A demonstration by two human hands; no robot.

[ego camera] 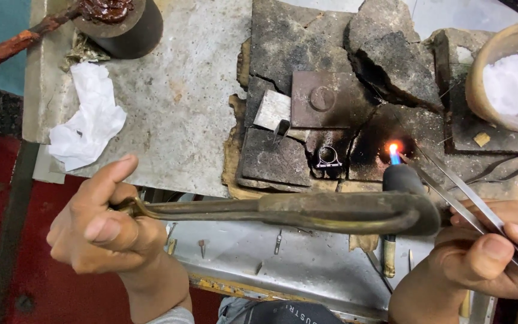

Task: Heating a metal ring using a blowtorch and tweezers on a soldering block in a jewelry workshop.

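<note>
My left hand (100,225) is closed around the torch (307,211); my right hand (487,255) pinches the tweezers (451,189) shut, holding nothing that I can see. Beyond, mid-worktop, the ring (327,156) lies on charred blocks (337,90); the flame (394,151) could drift and overheat it.

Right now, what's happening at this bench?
A person's left hand grips a long, dark metal blowtorch, its small flame playing on charred, cracked fire bricks. The right hand holds slim steel tweezers with their tips at the flame. A small metal ring sits on the blackened brick just left of the flame, untouched.
</note>
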